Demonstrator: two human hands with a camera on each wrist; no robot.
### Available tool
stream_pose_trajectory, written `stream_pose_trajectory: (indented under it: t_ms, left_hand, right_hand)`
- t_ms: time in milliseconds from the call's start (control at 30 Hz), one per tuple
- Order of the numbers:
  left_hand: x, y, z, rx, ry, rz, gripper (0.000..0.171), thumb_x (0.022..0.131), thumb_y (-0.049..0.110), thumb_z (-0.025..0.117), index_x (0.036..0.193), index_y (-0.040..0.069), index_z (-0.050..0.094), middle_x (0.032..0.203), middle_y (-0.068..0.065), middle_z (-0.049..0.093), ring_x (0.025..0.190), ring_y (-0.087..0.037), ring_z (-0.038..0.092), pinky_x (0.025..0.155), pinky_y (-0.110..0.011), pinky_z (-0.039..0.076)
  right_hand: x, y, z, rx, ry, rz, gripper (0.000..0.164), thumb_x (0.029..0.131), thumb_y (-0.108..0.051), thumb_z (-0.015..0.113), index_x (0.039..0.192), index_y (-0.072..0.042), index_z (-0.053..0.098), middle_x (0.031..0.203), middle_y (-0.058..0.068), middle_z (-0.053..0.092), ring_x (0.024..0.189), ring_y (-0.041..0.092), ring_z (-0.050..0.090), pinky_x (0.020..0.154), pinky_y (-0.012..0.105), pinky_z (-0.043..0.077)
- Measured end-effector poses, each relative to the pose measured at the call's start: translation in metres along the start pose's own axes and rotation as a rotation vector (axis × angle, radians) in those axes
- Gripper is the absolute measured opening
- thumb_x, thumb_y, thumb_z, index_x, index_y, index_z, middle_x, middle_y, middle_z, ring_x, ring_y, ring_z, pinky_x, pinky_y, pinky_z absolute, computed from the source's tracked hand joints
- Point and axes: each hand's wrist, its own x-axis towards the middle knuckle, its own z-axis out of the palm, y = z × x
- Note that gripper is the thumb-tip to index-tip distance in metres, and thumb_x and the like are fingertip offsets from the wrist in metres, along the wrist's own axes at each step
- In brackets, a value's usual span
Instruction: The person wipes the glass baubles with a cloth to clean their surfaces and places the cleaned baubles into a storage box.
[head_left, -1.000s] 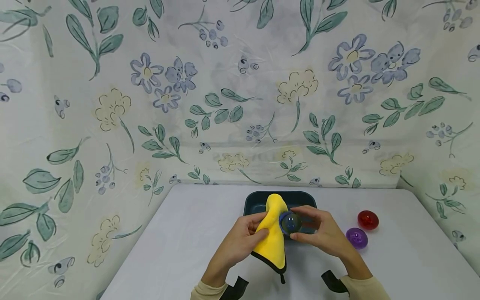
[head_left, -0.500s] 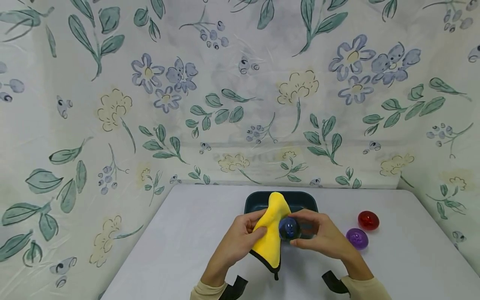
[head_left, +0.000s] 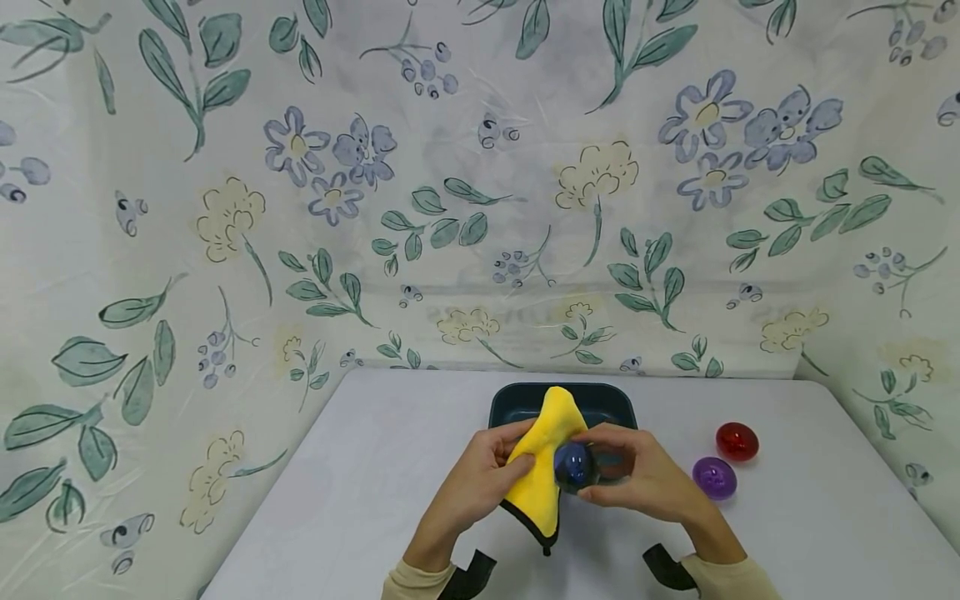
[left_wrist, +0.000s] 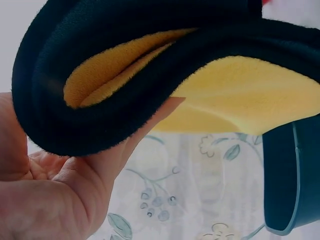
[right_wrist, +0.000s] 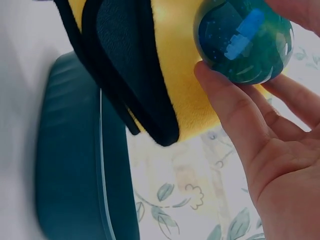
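My left hand [head_left: 480, 471] grips a folded yellow cloth [head_left: 545, 467] with a black edge, the thumb lying across its front. In the left wrist view the cloth's dark trim [left_wrist: 100, 132] loops over the palm. My right hand [head_left: 641, 468] pinches a shiny, see-through blue-green ball [right_wrist: 245, 42] between thumb and fingertips. The ball is right against the cloth's right side in the head view. Both hands are in front of a dark teal tray [head_left: 498, 406], hiding part of it.
To the right on the white table [head_left: 360, 467] lie a red ball-like object [head_left: 737, 441] and a purple one [head_left: 714, 477], close together. A flower-patterned sheet [head_left: 465, 250] hangs behind the table and along its sides.
The ball has turned in my right fingers and shifted slightly left and down. The cloth's lower tip has swung a little left, while its top has moved slightly right.
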Motion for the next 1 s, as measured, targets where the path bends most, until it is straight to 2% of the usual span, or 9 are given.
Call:
stream_pose_trajectory:
  t_ms: [300, 467, 633, 867, 1000]
  left_hand:
    - [0.002, -0.004, -0.001, 0.008, -0.029, 0.008, 0.051, 0.101, 0.011, 0.059, 0.15, -0.001, 0.05, 0.117, -0.022, 0.073, 0.084, -0.017, 0.072, 0.076, -0.027, 0.063]
    - [0.003, -0.005, -0.002, 0.006, -0.047, 0.008, 0.051, 0.102, 0.012, 0.059, 0.151, 0.0, 0.05, 0.118, -0.022, 0.072, 0.084, -0.017, 0.073, 0.077, -0.027, 0.064]
    - [0.004, -0.007, -0.003, -0.01, -0.075, 0.005, 0.051, 0.102, 0.012, 0.058, 0.151, 0.0, 0.049, 0.117, -0.022, 0.073, 0.085, -0.017, 0.073, 0.077, -0.027, 0.064]
    - [0.007, -0.012, -0.002, -0.01, -0.097, 0.016, 0.049, 0.102, 0.011, 0.056, 0.149, -0.002, 0.051, 0.112, -0.021, 0.074, 0.082, -0.014, 0.072, 0.078, -0.026, 0.063]
    - [0.008, -0.014, -0.001, -0.017, -0.098, 0.003, 0.046, 0.102, 0.01, 0.056, 0.146, -0.002, 0.053, 0.109, -0.019, 0.075, 0.082, -0.014, 0.073, 0.078, -0.026, 0.063]
  right_hand:
    - [-0.001, -0.001, 0.003, 0.026, -0.027, -0.028, 0.051, 0.085, -0.013, 0.083, 0.133, -0.008, 0.067, 0.132, 0.02, 0.065, 0.113, 0.02, 0.071, 0.085, 0.034, 0.064]
    - [-0.001, 0.0, 0.004, 0.033, -0.015, -0.036, 0.05, 0.086, -0.014, 0.082, 0.134, -0.007, 0.067, 0.135, 0.021, 0.063, 0.114, 0.022, 0.072, 0.085, 0.034, 0.064]
    - [0.0, 0.001, 0.007, 0.061, 0.008, -0.063, 0.05, 0.086, -0.011, 0.081, 0.134, -0.008, 0.067, 0.137, 0.021, 0.062, 0.111, 0.008, 0.071, 0.085, 0.033, 0.064]
    - [0.002, 0.002, 0.011, 0.088, 0.052, -0.128, 0.053, 0.085, -0.005, 0.081, 0.136, -0.009, 0.065, 0.135, 0.018, 0.064, 0.113, 0.011, 0.071, 0.09, 0.034, 0.063]
    - [0.002, 0.002, 0.011, 0.078, 0.097, -0.134, 0.054, 0.084, -0.005, 0.082, 0.135, -0.008, 0.065, 0.133, 0.018, 0.064, 0.115, 0.006, 0.07, 0.092, 0.035, 0.062]
